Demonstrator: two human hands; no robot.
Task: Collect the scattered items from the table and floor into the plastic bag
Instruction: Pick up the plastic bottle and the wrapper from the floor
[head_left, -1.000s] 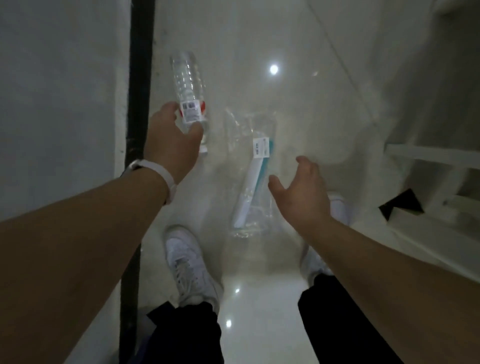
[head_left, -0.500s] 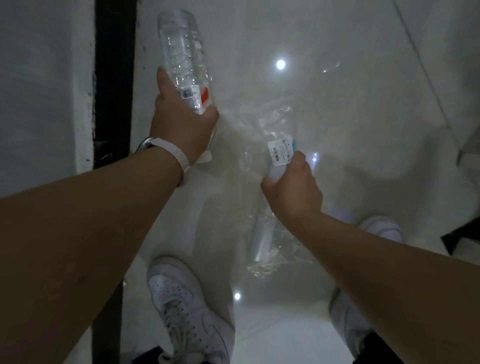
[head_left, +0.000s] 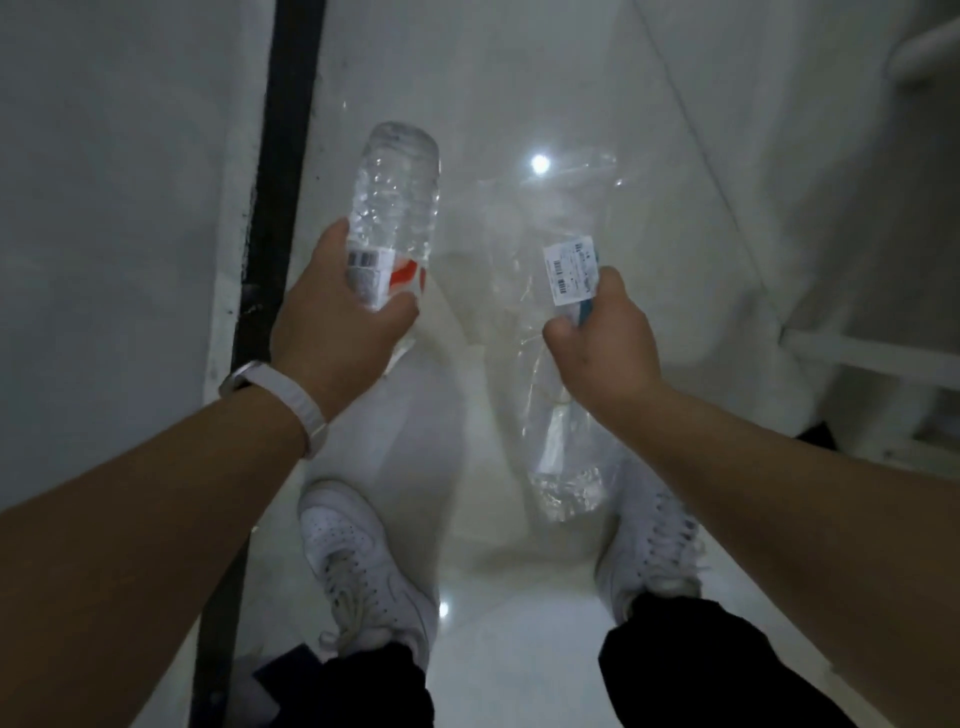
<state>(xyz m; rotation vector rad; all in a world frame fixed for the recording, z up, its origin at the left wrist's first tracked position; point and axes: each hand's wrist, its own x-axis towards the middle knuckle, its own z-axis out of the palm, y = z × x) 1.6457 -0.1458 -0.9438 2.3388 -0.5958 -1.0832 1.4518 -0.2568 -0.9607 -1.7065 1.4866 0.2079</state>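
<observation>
- A clear plastic bottle (head_left: 396, 208) is gripped by the left hand (head_left: 337, 335) at its white-and-red label; the base is pointed away from the person and the cap end is hidden behind the hand.
- Whether anything is inside the bottle cannot be told; only crinkled clear walls are seen.
- A clear plastic bag (head_left: 563, 460) is held by the right hand (head_left: 605, 345), grip closed tight round its upper part, just below a white barcode sticker (head_left: 570, 273).
- Inside the bag a long white item (head_left: 555, 426) with a teal end is seen; its type cannot be made out.
- The lower end of the bag is hung below the fist, over the glossy white floor (head_left: 519, 654), between the two white sneakers (head_left: 363, 566).
- The bottle and bag are kept apart, side by side; the bottle is outside the bag.
- A white wristband (head_left: 283, 400) is worn on the left wrist; a black strip (head_left: 275, 208) is run along the wall at left.
- Versus 1.0 s ago: the bag was lying flat on the floor under an open right hand and the bottle was only being reached.
- Versus 0.5 s ago: both were already gripped; the bag has since been lifted clear and the bottle brought nearer the frame centre.
</observation>
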